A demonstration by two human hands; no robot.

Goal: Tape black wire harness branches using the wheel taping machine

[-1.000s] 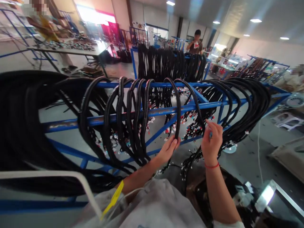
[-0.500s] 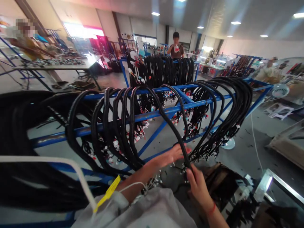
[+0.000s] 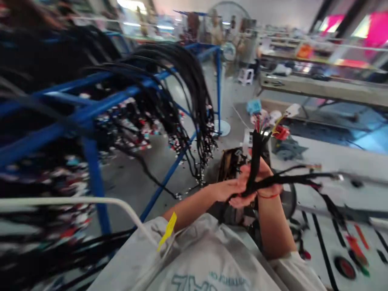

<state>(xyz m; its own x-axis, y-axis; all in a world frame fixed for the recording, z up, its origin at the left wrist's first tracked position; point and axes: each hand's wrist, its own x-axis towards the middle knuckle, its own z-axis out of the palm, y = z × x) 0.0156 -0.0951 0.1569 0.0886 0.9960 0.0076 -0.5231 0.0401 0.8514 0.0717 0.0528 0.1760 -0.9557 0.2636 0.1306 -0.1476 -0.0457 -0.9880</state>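
Black harness (image 3: 255, 159) was held in front of the body, crossed over both hands. By the left hand (image 3: 230, 189) it was gripped low, thumb above, fingers laid beneath. The right hand (image 3: 265, 169) was partly covered by the harness and softened by blur; contact was seen, but whether its fingers were spread or pressed together could not be told. Hands were close beside each other. A red band (image 3: 268, 196) was worn at the right wrist.

Above the right hand, the upper end of the harness was tipped with a blue connector (image 3: 254, 106), a white connector (image 3: 292, 110) and a red connector (image 3: 281, 132), on coloured wires. Thin branches (image 3: 295, 177) were stretched out to the right of the right hand.

Left of the left hand, a blue rack (image 3: 94, 173) was noted, hung with black cables (image 3: 194, 81), small connectors clustered at their lower ends. A white tube (image 3: 91, 201) and yellow tag (image 3: 167, 231) were seen below and left of the left hand. Right of the right hand, a pale surface was marked by black strips (image 3: 323, 246). Well beyond both hands, a white stool (image 3: 246, 76) and a fan (image 3: 228, 51) were recorded.
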